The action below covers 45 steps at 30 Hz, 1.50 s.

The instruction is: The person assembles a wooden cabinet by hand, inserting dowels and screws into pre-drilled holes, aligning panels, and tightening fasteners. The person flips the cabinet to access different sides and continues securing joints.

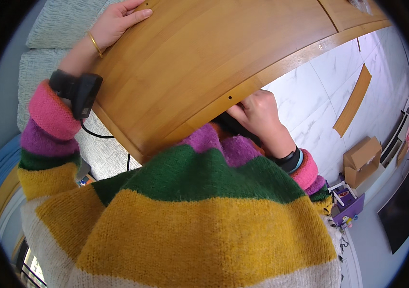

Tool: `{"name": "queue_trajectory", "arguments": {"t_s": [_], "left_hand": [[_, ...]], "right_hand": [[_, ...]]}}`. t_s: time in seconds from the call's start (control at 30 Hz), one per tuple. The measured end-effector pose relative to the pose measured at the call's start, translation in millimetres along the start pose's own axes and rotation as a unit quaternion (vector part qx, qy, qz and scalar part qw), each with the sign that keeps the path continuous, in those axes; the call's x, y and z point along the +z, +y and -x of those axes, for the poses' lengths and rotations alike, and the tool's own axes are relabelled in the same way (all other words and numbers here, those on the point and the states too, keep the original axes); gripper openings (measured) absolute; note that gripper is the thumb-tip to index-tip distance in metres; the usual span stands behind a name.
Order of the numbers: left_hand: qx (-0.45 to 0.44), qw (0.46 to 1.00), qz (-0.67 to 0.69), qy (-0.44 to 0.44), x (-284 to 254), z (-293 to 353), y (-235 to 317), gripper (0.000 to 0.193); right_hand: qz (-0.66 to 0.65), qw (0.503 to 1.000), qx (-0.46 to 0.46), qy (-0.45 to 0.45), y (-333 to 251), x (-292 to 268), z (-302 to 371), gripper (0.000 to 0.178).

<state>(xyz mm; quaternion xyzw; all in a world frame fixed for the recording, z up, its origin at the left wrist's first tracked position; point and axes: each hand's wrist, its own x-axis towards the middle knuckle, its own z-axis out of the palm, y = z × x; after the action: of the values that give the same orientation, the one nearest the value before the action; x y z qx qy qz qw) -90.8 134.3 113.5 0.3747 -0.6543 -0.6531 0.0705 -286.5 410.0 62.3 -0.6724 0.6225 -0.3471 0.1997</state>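
A large wooden panel with a smooth honey-brown face spans the upper middle, tilted in front of my body. My left hand is at its upper left edge, the thumb laid along the wood and the other fingers partly cut off by the picture's rim. My right hand is closed just under the panel's near edge, thumb side toward the wood. Whatever those curled fingers hold is hidden. A dark object shows beside that hand, too covered to name. A small dark hole marks the near edge strip.
A pale textured sofa stands at the left. White marble-look tiles cover the floor at right, where a loose wooden strip lies. Farther right are an open cardboard box and a purple item. A black cable hangs from my left wrist device.
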Motion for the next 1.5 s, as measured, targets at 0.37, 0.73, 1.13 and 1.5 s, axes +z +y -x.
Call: {"name": "queue_trajectory", "arguments": {"t_s": [0.37, 0.73, 1.13, 1.5], "left_hand": [[0.017, 0.998, -0.056, 0.003, -8.8, -8.8, -2.5, 0.034], [0.016, 0.999, -0.029, -0.015, -6.0, -8.6, -1.7, 0.036], [0.000, 1.000, -0.013, -0.026, -3.9, -6.0, -2.5, 0.032], [0.006, 1.000, 0.003, -0.025, -1.6, -3.2, -1.4, 0.035]], "right_hand": [[-0.012, 1.000, -0.005, -0.003, 1.5, -3.7, -4.5, 0.014], [-0.034, 0.999, 0.019, -0.008, 5.7, -0.6, 0.5, 0.016], [-0.027, 0.999, 0.022, -0.015, 5.6, -4.2, 2.1, 0.017], [-0.039, 0.999, 0.027, -0.019, 5.9, -1.4, 2.6, 0.019]]}}
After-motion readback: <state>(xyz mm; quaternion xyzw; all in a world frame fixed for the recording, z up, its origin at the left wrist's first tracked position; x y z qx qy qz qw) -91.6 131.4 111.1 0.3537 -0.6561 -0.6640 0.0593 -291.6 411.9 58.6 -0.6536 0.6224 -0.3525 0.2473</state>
